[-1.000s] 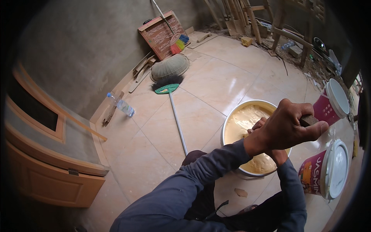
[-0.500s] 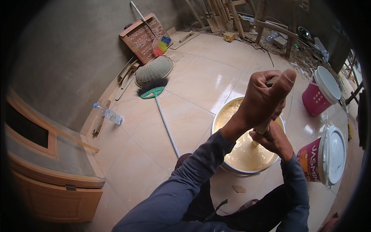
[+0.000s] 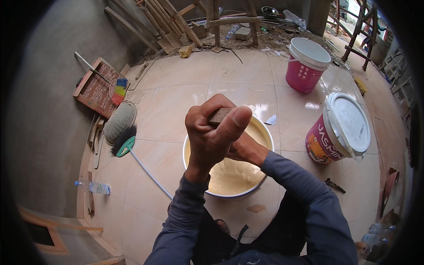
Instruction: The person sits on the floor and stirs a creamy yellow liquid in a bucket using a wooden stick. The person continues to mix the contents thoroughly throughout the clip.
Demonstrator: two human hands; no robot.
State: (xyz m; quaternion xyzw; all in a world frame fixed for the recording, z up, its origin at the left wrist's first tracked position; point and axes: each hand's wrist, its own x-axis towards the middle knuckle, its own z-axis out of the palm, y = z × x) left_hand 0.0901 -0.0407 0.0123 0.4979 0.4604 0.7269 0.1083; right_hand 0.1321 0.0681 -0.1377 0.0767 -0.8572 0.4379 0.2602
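The left hand [image 3: 216, 130] was curled tight around the top of a brown wooden stick [image 3: 221, 115], right over the tub [image 3: 229, 195], with its thumb pointing up. The right hand [image 3: 242, 146] was lower, also over the tub, but the left hand hid its fingers, so I could not tell how far open they were or what they had hold of. The stick was probably held by its end so that it stood up straight over the tub. Thick cream paint [image 3: 236, 176] sat inside the tub, which stood on the tiled floor [image 3: 154, 110] just in front of the person. A flat broken chip [image 3: 256, 208] lay on the near side of the tub, and a white scrap [image 3: 271, 119] lay just past it on the right. To the right of the tub stood a lidded bucket [image 3: 318, 145], maybe shut to keep dirt out. It had big pale letters and an orange picture on its purple side, and a small dark scribble on its lid. Farther off, past the tub and to the right, was an open pink bucket [image 3: 304, 76] with pale round marks. Left of the tub, a green broom [image 3: 126, 147] lay with its pole toward the tub, perhaps left handy for sweeping. A clear bottle [image 3: 99, 188] with a blue cap lay well left of the tub.
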